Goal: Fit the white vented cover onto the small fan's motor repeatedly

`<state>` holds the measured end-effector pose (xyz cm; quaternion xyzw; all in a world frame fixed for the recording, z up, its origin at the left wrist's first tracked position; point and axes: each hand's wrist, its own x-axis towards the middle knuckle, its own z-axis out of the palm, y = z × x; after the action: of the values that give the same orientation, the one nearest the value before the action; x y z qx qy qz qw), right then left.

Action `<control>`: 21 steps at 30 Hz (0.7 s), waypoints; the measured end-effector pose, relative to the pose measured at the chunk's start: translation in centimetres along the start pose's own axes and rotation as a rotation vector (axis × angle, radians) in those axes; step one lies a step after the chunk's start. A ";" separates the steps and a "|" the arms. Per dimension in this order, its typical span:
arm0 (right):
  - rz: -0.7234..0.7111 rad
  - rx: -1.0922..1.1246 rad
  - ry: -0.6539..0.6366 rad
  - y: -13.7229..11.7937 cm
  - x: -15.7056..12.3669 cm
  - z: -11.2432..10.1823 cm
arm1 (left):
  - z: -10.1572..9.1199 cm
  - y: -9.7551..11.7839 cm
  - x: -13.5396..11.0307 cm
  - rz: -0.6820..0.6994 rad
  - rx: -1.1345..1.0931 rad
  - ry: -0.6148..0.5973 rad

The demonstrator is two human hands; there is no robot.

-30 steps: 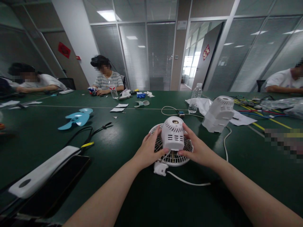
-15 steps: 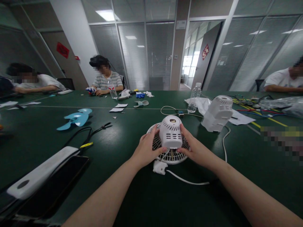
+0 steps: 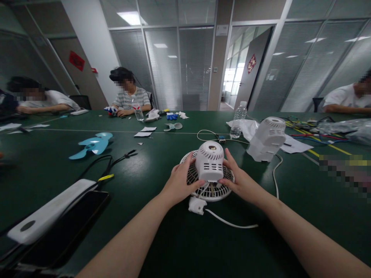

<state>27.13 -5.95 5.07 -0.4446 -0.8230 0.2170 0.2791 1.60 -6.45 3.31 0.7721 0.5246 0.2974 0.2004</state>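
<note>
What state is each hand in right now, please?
Left hand: open, cupped at the left side of the white housing; firmness of hold cannot be told.
Right hand: open, cupped at its right side; firmness also unclear.

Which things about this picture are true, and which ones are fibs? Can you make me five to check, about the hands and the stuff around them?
1. The white vented housing is between the left hand and the right hand. True.

2. The fan blade off to the left is red. False: the fan blade is light blue.

3. Part of a round grille shows below the white vented housing in the picture. True.

4. The clear bottle is lying on its side. False: the clear bottle is standing upright.

5. A second white housing is farther back, to the right. True.
</note>
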 end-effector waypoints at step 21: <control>0.040 -0.073 -0.049 -1.0 -0.3 -0.8 | -0.5 0.0 0.2 0.050 -0.028 -0.007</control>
<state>27.15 -6.64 6.18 -0.4656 -0.8278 0.2031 0.2381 1.30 -6.30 3.73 0.7832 0.5001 0.3069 0.2054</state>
